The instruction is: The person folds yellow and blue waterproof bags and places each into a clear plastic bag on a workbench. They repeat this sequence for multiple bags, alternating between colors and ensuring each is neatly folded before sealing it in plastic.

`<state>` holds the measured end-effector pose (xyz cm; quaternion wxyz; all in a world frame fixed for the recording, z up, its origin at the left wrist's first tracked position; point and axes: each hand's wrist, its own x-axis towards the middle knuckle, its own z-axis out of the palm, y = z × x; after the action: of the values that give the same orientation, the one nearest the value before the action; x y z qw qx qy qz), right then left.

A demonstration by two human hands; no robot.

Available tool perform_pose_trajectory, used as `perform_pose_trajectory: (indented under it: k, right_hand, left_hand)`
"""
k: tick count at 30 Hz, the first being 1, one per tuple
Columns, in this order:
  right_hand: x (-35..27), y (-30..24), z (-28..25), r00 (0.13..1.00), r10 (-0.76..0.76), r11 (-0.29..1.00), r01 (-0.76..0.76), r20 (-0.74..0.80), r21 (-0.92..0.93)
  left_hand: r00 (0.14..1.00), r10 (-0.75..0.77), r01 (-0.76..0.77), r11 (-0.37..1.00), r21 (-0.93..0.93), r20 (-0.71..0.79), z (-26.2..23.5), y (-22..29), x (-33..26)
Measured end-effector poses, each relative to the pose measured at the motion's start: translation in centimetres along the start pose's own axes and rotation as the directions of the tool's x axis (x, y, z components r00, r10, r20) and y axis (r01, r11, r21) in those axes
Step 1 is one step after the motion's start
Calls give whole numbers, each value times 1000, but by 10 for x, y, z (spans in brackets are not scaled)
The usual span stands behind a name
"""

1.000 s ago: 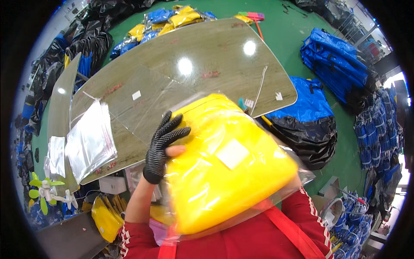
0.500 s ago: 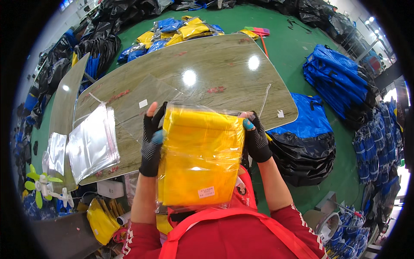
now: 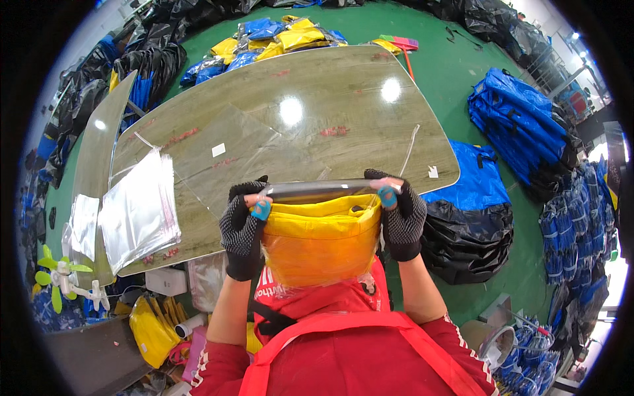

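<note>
Gripping the top corners of a clear plastic bag (image 3: 317, 254), both hands were closed on it, held up at chest height just over the near edge of the table (image 3: 317, 99). Left hand (image 3: 243, 221) pinched the bag's left corner, right hand (image 3: 398, 214) the right corner; both wore dark dotted gloves with blue fingertips. Folded yellow item (image 3: 320, 228) sat inside the bag, filling most of it, top edge just below the bag mouth. Bag mouth flap (image 3: 317, 190) stretched flat between the two hands. Bag hung down in front of the person's red top and red strap (image 3: 343, 330).

On the table: stack of empty clear bags (image 3: 139, 211) at left, well apart from the hands; loose clear sheets (image 3: 244, 145) spread across the middle; small white labels (image 3: 218, 150) lying on the sheets.

Around the table: pile of blue and yellow packed items (image 3: 277, 36) on the green floor past the far edge; blue bags (image 3: 522, 125) stacked at right; black bag (image 3: 475, 237) with blue items on top just right of the right forearm; yellow bag (image 3: 150, 327) on the floor near the left elbow; green-and-white toy plane (image 3: 59, 280) at far left.
</note>
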<state>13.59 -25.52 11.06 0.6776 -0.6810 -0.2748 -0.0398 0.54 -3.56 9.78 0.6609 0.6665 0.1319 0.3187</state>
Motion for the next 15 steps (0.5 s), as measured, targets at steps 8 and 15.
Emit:
perform_pose_trajectory:
  k: [8,15]
  right_hand:
    - [39,-5,-1,953,280,957,-286,116,40]
    - [106,23,8,930,225,967,-250,291,50]
  left_hand:
    - [997,-75,70,988,137,32,2,18,44]
    - [978,-16,-72,908,413,207,20,69,103]
